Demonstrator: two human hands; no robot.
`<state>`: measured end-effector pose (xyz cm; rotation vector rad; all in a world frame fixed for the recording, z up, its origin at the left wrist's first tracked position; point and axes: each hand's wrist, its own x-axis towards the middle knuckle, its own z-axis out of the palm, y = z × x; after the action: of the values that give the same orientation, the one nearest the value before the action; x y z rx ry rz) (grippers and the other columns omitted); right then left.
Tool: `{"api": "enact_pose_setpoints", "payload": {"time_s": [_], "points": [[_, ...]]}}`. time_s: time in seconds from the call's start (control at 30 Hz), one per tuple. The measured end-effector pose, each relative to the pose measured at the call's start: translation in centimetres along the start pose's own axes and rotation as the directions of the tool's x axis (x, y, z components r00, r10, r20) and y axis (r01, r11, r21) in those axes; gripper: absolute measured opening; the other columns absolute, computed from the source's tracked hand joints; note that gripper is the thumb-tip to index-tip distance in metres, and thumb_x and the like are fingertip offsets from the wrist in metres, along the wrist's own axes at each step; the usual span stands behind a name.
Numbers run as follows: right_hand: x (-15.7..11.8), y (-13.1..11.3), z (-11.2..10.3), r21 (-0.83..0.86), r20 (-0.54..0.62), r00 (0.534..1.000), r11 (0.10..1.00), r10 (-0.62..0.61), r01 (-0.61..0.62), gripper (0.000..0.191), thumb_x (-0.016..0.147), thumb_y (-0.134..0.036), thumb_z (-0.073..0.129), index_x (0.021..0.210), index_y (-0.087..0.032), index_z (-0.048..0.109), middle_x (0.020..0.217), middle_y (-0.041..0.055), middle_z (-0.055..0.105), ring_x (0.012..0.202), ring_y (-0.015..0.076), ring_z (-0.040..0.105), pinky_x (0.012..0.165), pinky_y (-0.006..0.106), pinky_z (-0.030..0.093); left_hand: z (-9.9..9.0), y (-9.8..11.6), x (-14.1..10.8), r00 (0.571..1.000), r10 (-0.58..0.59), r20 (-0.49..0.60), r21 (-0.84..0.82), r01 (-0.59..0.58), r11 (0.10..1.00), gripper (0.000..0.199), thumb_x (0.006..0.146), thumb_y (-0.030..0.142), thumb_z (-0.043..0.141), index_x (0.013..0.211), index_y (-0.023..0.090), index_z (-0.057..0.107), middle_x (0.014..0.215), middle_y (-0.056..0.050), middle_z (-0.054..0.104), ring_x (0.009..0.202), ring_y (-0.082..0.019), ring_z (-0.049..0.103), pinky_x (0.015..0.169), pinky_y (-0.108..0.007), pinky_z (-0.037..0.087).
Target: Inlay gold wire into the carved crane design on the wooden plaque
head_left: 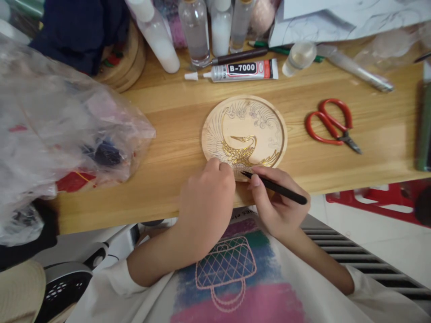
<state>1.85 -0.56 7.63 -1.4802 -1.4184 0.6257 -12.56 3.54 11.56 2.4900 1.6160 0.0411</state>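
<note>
A round wooden plate (266, 130) with a raised rim lies on the table in front of me. It bears a line drawing of a crane; the head, neck, body and some tail feathers are outlined in gold, while the wings and flowers show thin dark lines. My right hand (281, 202) grips black tweezers (283, 190), their tip over the plate's lower edge. Beside that tip, my left hand (210, 202) is curled closed at the lower-left rim. Its fingertips are hidden beneath it, so what they hold cannot be made out.
Red-handled pliers (332, 125) lie right of the plate on the wooden table (168, 179). Behind it are a B-7000 glue tube (242, 71), a small clear cup (299, 58) and several bottles (195, 33). A plastic bag (67, 116) covers the left side.
</note>
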Motion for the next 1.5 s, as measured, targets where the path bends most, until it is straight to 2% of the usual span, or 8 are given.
{"api": "enact_pose_setpoints", "payload": {"time_s": [0.27, 0.4, 0.53, 0.63, 0.77, 1.13, 1.33, 1.5], "points": [[0.3, 0.3, -0.2, 0.034, 0.062, 0.991, 0.992, -0.121, 0.119, 0.027, 0.084, -0.008, 0.065, 0.103, -0.026, 0.07, 0.089, 0.0022, 0.076, 0.076, 0.0164, 0.072, 0.069, 0.03, 0.061, -0.1, -1.4, 0.7, 0.997, -0.018, 0.081, -0.227, 0.036, 0.973, 0.024, 0.09, 0.009, 0.048, 0.073, 0.02, 0.059, 0.067, -0.003, 0.066, 0.057, -0.02, 0.061, 0.052, -0.031, 0.034], [0.8, 0.6, -0.9, -0.039, 0.152, 0.945, 0.954, -0.289, 0.298, 0.034, 0.086, -0.005, 0.062, 0.115, -0.023, 0.067, 0.095, 0.0061, 0.076, 0.08, 0.0162, 0.07, 0.07, 0.029, 0.058, -0.4, -2.3, 0.9, 0.993, -0.058, 0.107, -0.37, 0.094, 0.924, 0.024, 0.092, 0.015, 0.054, 0.07, 0.02, 0.061, 0.065, 0.0, 0.068, 0.055, -0.017, 0.058, 0.053, -0.029, 0.033], [1.7, 0.8, -1.0, -0.229, 0.251, 0.885, 0.864, -0.392, 0.447, 0.02, 0.087, -0.014, 0.068, 0.106, -0.019, 0.069, 0.081, 0.0059, 0.071, 0.073, 0.0162, 0.065, 0.063, 0.028, 0.054, -1.4, -2.4, 1.2, 0.954, -0.126, 0.273, -0.455, 0.243, 0.856, 0.024, 0.092, 0.015, 0.053, 0.07, 0.019, 0.064, 0.065, 0.001, 0.067, 0.056, -0.014, 0.054, 0.055, -0.027, 0.032], [2.2, 0.9, -0.6, -0.247, 0.308, 0.859, 0.837, -0.41, 0.488, 0.014, 0.089, -0.017, 0.067, 0.104, -0.016, 0.07, 0.077, 0.0048, 0.069, 0.069, 0.0158, 0.062, 0.062, 0.029, 0.052, -2.1, -2.2, 1.2, 0.919, -0.134, 0.37, -0.466, 0.308, 0.83, 0.028, 0.093, 0.015, 0.051, 0.068, 0.018, 0.062, 0.062, 0.003, 0.063, 0.054, -0.011, 0.048, 0.057, -0.026, 0.031], [2.5, 1.0, -0.5, -0.225, 0.375, 0.812, 0.806, -0.447, 0.547, 0.011, 0.093, -0.016, 0.062, 0.101, -0.016, 0.069, 0.078, 0.0041, 0.069, 0.069, 0.0152, 0.06, 0.063, 0.029, 0.05, -2.4, -2.2, 1.1, 0.924, -0.118, 0.364, -0.499, 0.3, 0.813, 0.029, 0.094, 0.018, 0.051, 0.066, 0.018, 0.06, 0.059, 0.005, 0.059, 0.054, -0.01, 0.046, 0.059, -0.026, 0.031], [4.2, 1.6, -1.2, -0.164, 0.491, 0.707, 0.743, -0.509, 0.649, 0.011, 0.094, -0.014, 0.057, 0.095, -0.013, 0.068, 0.075, 0.0049, 0.066, 0.069, 0.016, 0.056, 0.061, 0.029, 0.047, -1.8, -2.7, -0.5, 0.969, 0.115, 0.221, -0.316, -0.041, 0.948, 0.026, 0.101, 0.018, 0.041, 0.095, 0.021, 0.067, 0.102, -0.002, 0.07, 0.083, -0.015, 0.064, 0.07, -0.027, 0.044], [5.0, 1.9, -1.4, -0.123, 0.536, 0.661, 0.726, -0.525, 0.676, 0.016, 0.098, -0.017, 0.052, 0.093, -0.017, 0.067, 0.075, 0.003, 0.067, 0.069, 0.0145, 0.056, 0.062, 0.027, 0.047, -1.6, -3.3, -0.4, 0.92, 0.317, 0.23, -0.073, -0.309, 0.948, 0.039, 0.099, 0.01, 0.028, 0.092, 0.019, 0.066, 0.085, -0.002, 0.065, 0.071, -0.016, 0.058, 0.055, -0.028, 0.033], [5.6, 2.0, -1.5, -0.064, 0.57, 0.631, 0.737, -0.526, 0.673, 0.015, 0.097, -0.015, 0.053, 0.093, -0.017, 0.068, 0.074, 0.003, 0.066, 0.069, 0.0147, 0.057, 0.062, 0.027, 0.048, -0.9, -3.5, -0.3, 0.92, 0.354, 0.171, -0.058, -0.349, 0.935, 0.038, 0.101, 0.011, 0.029, 0.089, 0.018, 0.064, 0.079, -0.001, 0.063, 0.067, -0.013, 0.056, 0.052, -0.027, 0.03]]}}
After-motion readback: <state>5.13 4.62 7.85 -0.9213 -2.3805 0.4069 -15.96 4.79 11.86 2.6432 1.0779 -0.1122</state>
